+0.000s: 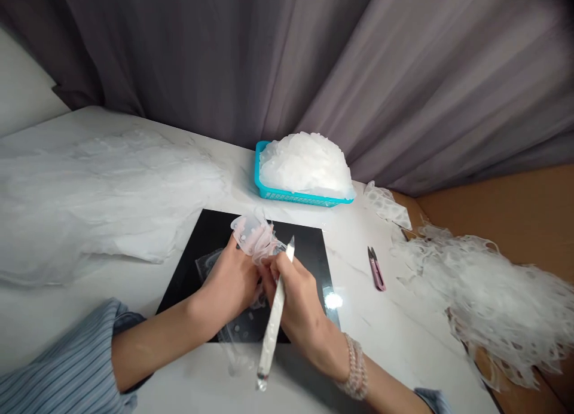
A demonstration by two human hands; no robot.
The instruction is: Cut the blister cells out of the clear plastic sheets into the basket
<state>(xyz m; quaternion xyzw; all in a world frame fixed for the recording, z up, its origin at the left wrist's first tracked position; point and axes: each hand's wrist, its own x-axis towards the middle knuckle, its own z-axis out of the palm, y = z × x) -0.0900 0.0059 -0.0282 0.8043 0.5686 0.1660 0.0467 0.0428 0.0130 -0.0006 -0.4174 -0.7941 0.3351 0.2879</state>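
Observation:
My left hand (233, 282) is closed around a bunch of thin translucent plastic pieces (252, 235), rounded at their edges and dotted with small clear spots. Close against it, my right hand (299, 294) grips a white pen-shaped tool (273, 327) with a pointed tip; its fingertips also meet the plastic, partly out of sight. Both hands are over a glossy black board (188, 267). Beneath them lies a clear perforated plastic sheet (237, 330), mostly covered by my left hand and extending past the board's front edge.
Behind the board stands a turquoise basket (296, 198) heaped with white translucent pieces (309, 163). Layered translucent sheets (103, 193) spread over the left side. On the right are pink thread snips (376, 270), a perforated sheet scrap (388, 205) and a tangled plastic pile (488, 294) beside cardboard (502, 217).

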